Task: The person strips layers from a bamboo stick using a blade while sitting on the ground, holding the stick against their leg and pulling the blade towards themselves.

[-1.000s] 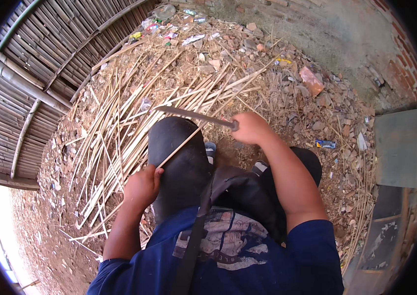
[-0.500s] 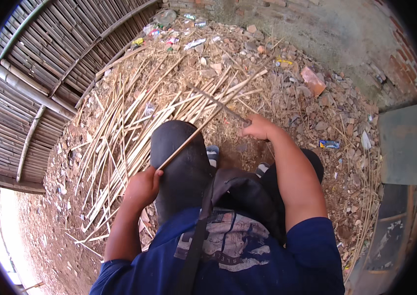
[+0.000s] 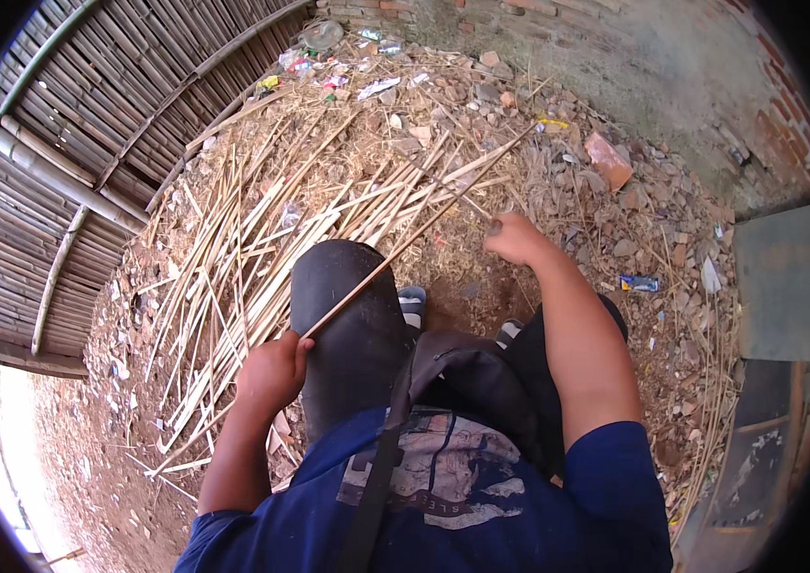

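Note:
My left hand [image 3: 273, 377] is closed around a long, thin bamboo strip [image 3: 362, 288]. This strip slants over my left knee, its far end pointing up and to the right. Beyond my right knee, my right hand [image 3: 517, 241] is wrapped round the handle of a long, narrow knife [image 3: 473, 205]. The blade reaches up and left and crosses the strip near its far part; whether they touch I cannot tell. Past my left knee, a loose pile of pale split bamboo strips [image 3: 223, 315] lies on the ground.
A bamboo-slat structure [image 3: 137, 86] stands at the left, and a worn brick wall [image 3: 605, 57] at the back right. Rubble and litter cover the ground, with a reddish brick piece [image 3: 608, 160] and a blue wrapper [image 3: 640, 283] to the right. A grey panel [image 3: 782, 286] is at the right edge.
My right hand has moved a little to the right and up with the knife, whose blade now crosses farther along the strip. My left hand and the strip have hardly shifted.

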The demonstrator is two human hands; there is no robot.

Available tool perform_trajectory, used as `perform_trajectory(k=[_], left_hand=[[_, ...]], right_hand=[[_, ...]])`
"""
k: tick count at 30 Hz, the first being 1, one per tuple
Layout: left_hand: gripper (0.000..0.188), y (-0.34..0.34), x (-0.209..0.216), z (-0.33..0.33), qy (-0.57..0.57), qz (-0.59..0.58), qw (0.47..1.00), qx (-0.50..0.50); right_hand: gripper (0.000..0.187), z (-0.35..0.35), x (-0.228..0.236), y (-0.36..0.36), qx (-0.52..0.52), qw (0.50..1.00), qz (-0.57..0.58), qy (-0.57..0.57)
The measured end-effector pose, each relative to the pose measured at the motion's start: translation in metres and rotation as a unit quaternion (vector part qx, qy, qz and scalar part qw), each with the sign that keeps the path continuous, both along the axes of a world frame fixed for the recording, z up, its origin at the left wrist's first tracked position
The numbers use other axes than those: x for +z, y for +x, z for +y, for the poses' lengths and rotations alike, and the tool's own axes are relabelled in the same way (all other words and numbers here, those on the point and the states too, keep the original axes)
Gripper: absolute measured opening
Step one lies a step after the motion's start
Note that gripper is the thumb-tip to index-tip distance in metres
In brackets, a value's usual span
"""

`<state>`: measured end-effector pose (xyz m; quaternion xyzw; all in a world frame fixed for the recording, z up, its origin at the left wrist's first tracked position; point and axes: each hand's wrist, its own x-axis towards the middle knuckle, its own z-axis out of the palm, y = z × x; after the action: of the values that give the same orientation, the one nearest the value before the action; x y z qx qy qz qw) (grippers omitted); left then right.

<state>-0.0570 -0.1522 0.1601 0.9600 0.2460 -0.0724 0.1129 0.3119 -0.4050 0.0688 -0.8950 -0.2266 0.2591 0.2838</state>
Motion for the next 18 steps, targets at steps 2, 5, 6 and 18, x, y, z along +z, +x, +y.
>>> perform_trajectory(k=[2,5,6,18], left_hand=[[0.037,0.001,0.002,-0.003,0.005,0.006,1.000,0.005],[0.037,0.004,-0.004,-0.005,0.011,0.000,1.000,0.009],[0.037,0.005,-0.007,-0.003,0.009,-0.008,1.000,0.006],[0.032,-0.003,-0.019,-0.006,0.004,-0.032,0.999,0.015]], right_hand=[[0.035,0.014,0.015,-0.024,0.023,0.999,0.024,0.026],[0.037,0.024,0.012,-0.046,0.158,0.977,-0.145,0.021],[0.040,0.019,0.008,-0.041,0.125,0.989,-0.080,0.003],[0.046,0.029,0.052,-0.062,0.189,0.977,-0.088,-0.047]])
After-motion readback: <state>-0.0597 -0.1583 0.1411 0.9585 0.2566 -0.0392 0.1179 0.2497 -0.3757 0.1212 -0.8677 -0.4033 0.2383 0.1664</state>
